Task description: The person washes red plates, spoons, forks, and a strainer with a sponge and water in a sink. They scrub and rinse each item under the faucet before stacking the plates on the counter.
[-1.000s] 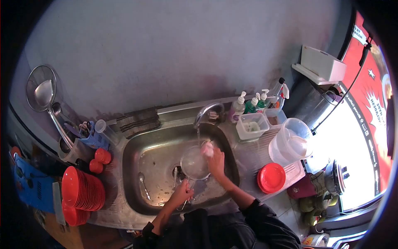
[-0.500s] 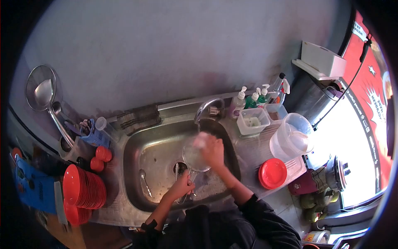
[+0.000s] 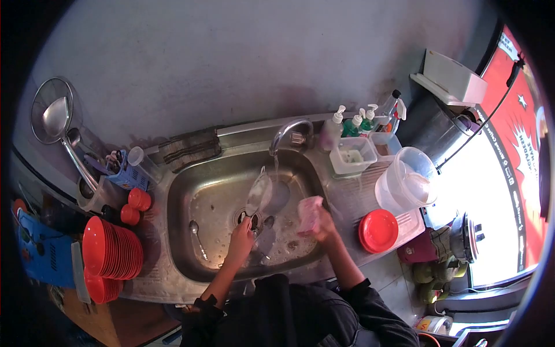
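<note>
My left hand (image 3: 240,239) is closed around the handle of a small mesh strainer (image 3: 259,192), which is tilted over the steel sink (image 3: 208,199) near the drain. Water runs from the curved tap (image 3: 284,132) close beside the strainer. On the right side of the basin, my right hand (image 3: 327,225) grips a pink sponge or folded cloth (image 3: 310,215), apart from the strainer. A spoon (image 3: 195,231) lies on the basin floor at left, and other cutlery lies near my left hand, partly hidden.
Stacked red bowls (image 3: 113,248) stand left of the sink, below a holder with a large ladle (image 3: 56,118). To the right are pump bottles (image 3: 332,127), a clear tub (image 3: 352,157), a translucent bucket (image 3: 399,182) and red plates (image 3: 378,230).
My right hand has drawn back from the strainer to the right with the pink sponge or cloth. My left hand has tipped the strainer more upright and moved slightly left and up.
</note>
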The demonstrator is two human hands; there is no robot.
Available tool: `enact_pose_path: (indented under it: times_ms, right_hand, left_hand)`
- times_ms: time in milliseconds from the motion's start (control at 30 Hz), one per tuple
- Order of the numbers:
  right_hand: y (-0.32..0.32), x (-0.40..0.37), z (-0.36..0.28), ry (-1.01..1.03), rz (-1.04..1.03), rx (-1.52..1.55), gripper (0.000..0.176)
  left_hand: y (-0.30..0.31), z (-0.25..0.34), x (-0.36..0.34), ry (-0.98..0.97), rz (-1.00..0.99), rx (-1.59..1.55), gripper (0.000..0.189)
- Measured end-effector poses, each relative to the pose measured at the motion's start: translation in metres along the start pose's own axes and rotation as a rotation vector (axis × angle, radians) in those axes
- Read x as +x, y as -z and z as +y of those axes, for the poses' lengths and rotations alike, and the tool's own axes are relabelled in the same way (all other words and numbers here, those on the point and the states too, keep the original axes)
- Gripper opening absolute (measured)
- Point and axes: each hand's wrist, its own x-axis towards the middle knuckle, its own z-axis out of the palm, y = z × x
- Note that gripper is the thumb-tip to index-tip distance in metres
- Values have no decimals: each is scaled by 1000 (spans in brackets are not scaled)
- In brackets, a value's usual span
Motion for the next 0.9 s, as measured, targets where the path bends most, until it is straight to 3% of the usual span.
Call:
enact_pose_path:
  times_ms: [67, 200, 267, 300, 333, 400, 433, 500, 533, 600, 633, 667, 733, 767, 833, 900]
  right_hand:
    - [-2, -2, -26, -79, 168, 127, 40]
    - [-18, -1, -34, -89, 165, 138, 39]
    - [-31, 9, -20, 212, 223, -481, 41]
    - [-28, 20, -10, 386, 157, -594, 40]
    - [-36, 24, -5, 387, 153, -596, 40]
    - [-53, 32, 4, 541, 316, -1395, 32]
    - [-51, 43, 17, 545, 315, -1394, 32]
    - [-34, 67, 49, 1021, 188, -1668, 29]
    - [-42, 64, 54, 1026, 180, -1670, 29]
    - [-57, 53, 60, 743, 141, -1666, 29]
    - [-61, 44, 48, 714, -128, -1674, 30]
    - [-64, 37, 36, 711, -137, -1675, 30]
    - [-75, 22, 9, 61, -543, -1784, 31]
    - [-72, 19, 0, 66, -547, -1786, 31]
    - [-60, 13, -19, 230, -264, -2220, 28]
    - [-30, 26, -51, 514, -256, -2108, 25]
  left_hand:
    - [2, 1, -6, -97, 104, 124, 28]
    - [1, 30, -15, 147, 159, 170, 30]
    - [-5, 30, -17, 227, 167, 179, 31]
    - [-13, 18, -17, 194, 105, 213, 33]
    - [-14, 17, -17, 159, 45, 248, 35]
    - [-19, 18, -20, 119, 58, 287, 32]
    - [-22, 14, -22, 68, 24, 321, 32]
    - [-22, 21, -23, -14, -9, 378, 34]
    - [-18, 24, -23, -13, -1, 376, 34]
    - [-11, 23, -23, -17, 33, 413, 38]
    - [-7, 19, -23, -11, 38, 412, 38]
    - [-4, 14, -23, 17, 25, 399, 39]
    - [0, 6, -23, 47, 14, 389, 40]
    - [0, 1, -22, 32, 33, 401, 40]
    - [1, 0, -19, 19, 54, 408, 40]
    - [3, 3, -11, 49, 83, 391, 38]
